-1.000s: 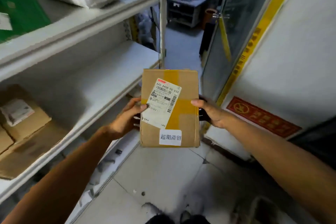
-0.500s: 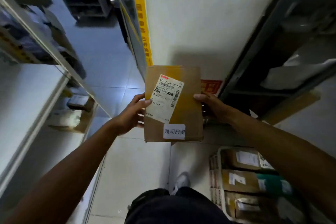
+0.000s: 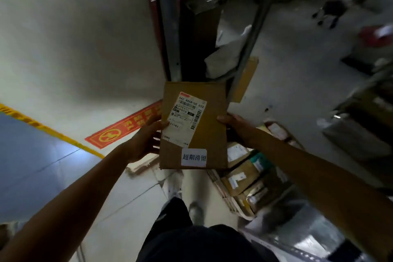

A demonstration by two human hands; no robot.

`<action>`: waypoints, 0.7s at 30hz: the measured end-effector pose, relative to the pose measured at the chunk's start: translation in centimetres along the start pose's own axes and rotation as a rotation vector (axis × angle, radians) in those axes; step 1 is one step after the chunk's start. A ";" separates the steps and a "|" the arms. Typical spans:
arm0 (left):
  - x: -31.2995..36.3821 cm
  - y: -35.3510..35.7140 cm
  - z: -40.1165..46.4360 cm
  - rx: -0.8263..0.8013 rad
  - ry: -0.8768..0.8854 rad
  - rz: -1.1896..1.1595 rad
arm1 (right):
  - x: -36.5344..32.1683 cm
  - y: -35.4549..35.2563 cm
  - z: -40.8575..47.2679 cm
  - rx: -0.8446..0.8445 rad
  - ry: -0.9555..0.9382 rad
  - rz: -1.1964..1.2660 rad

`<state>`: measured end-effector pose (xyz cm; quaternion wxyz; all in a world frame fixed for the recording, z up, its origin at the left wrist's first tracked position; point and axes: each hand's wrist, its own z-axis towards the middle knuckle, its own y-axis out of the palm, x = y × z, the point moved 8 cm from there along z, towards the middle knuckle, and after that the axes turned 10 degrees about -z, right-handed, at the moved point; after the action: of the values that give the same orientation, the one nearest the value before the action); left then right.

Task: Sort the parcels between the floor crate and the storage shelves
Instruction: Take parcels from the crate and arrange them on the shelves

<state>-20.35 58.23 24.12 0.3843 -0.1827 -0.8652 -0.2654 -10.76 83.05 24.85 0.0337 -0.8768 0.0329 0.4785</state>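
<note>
Cardboard parcel held upright in mid-air, label side facing the camera, above the tiled floor. Left hand gripping its left edge, thumb curled over the front onto the white shipping label, fingers behind. Right hand gripping the right edge, thumb on the front face, fingers hidden behind. Both grips closed round the parcel. Small white sticker with printed characters near the parcel's lower edge. Floor crate below and right of the parcel, packed with labelled cardboard parcels. Metal storage shelves behind and above the parcel, blurred, holding a white bag. Red floor sign left of the parcel.
</note>
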 end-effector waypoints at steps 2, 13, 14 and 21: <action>0.7 1.8 3.4 -0.059 -0.045 0.072 | 1.8 -2.7 0.0 0.087 0.037 0.060; -0.7 11.8 18.7 -0.384 -0.369 0.408 | 11.1 -9.2 -2.5 0.457 0.232 0.428; -1.0 12.7 19.4 -0.414 -0.396 0.436 | 11.8 -9.4 -2.9 0.490 0.236 0.465; -5.2 17.6 22.2 -0.447 -0.534 0.575 | 17.8 -10.3 -5.0 0.605 0.262 0.677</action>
<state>-20.48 84.93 13.32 0.1570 -0.5561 -0.7695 -0.2720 3.95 92.41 12.83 0.1253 -0.8205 0.4589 0.3170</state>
